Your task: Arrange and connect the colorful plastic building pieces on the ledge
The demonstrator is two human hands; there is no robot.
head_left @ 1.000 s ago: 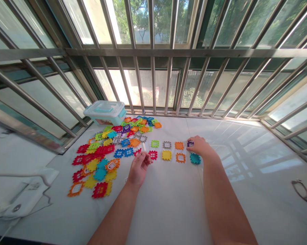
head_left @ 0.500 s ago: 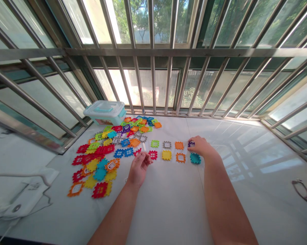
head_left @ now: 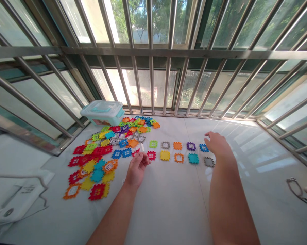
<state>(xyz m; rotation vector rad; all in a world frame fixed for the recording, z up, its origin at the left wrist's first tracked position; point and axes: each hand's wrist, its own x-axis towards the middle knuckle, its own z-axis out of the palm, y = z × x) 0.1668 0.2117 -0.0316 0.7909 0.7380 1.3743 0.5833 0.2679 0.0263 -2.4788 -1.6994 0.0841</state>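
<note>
My left hand [head_left: 137, 169] rests near a red window tile [head_left: 151, 156], its fingers curled together. A thin white strip [head_left: 142, 147] shows just beyond its fingertips; whether they grip it is unclear. My right hand [head_left: 217, 142] is raised at the right end of two rows of square notched tiles, fingers apart and holding nothing visible. Beside it lie a blue tile [head_left: 203, 147] and a grey tile [head_left: 209, 162]. Further left in the rows are a purple tile [head_left: 191, 146], a teal tile [head_left: 193, 158], a yellow tile [head_left: 165, 156] and a green tile [head_left: 153, 144].
Loose multicoloured tiles [head_left: 97, 175] spread over the left of the white surface. Behind them stands a lidded teal box [head_left: 102, 114]. A white power strip [head_left: 23, 195] with cables is at far left, glasses [head_left: 298, 191] at far right. Metal bars [head_left: 153, 52] line the back.
My right hand has moved right from the purple tile, uncovering it and showing the blue and grey tiles. My left hand stays almost in place. The view has shifted slightly.
</note>
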